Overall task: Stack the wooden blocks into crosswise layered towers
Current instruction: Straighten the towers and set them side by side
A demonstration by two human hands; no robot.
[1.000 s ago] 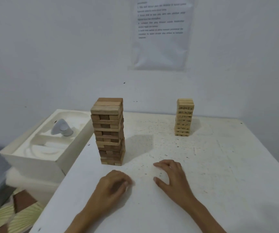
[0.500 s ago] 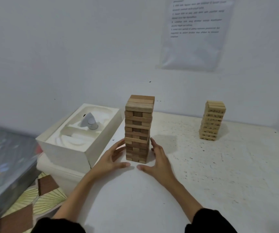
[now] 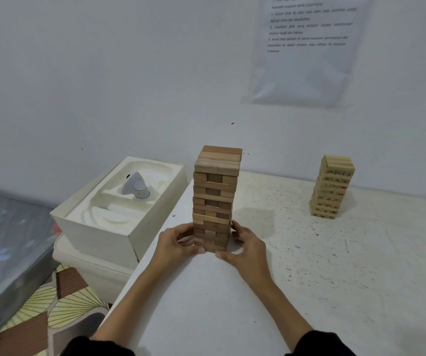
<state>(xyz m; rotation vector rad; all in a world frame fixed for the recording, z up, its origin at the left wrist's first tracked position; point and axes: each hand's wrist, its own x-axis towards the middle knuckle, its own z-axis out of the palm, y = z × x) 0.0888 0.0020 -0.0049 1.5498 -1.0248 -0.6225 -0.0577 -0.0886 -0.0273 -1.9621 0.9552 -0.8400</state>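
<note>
A tall tower of brown wooden blocks [image 3: 215, 191] stands in crosswise layers near the left edge of the white table [image 3: 309, 265]. My left hand [image 3: 174, 244] grips the tower's bottom layers from the left, thumb at the front corner. My right hand [image 3: 245, 246] grips the same layers from the right, its thumb tip meeting the base. A smaller tower of pale numbered blocks [image 3: 332, 186] stands at the far right of the table, away from both hands.
An open white box [image 3: 99, 227] with a moulded insert and a small grey device [image 3: 136, 188] sits on another white box just left of the table. A printed sheet [image 3: 307, 47] hangs on the wall. A grey mattress and patterned floor lie at the left.
Both hands have come in from the table front and closed round the base of the brown tower. The camera has swung left, so the towers sit further right in view.
</note>
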